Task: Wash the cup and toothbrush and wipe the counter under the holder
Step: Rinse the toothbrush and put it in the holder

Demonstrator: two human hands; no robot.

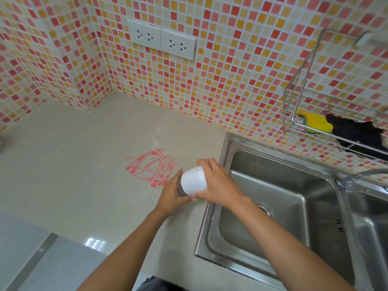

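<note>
A white cup lies tilted on its side above the counter, just left of the sink rim. My right hand grips it from the right, fingers curled over its top. My left hand holds a dark grey part at the cup's left end, mostly hidden by the cup. Red scribbled marks stain the beige counter just beyond my hands. No toothbrush shows.
A steel double sink fills the right side, with a tap at its back. A wire rack on the tiled wall holds a yellow sponge and a dark cloth. Wall sockets sit above the counter.
</note>
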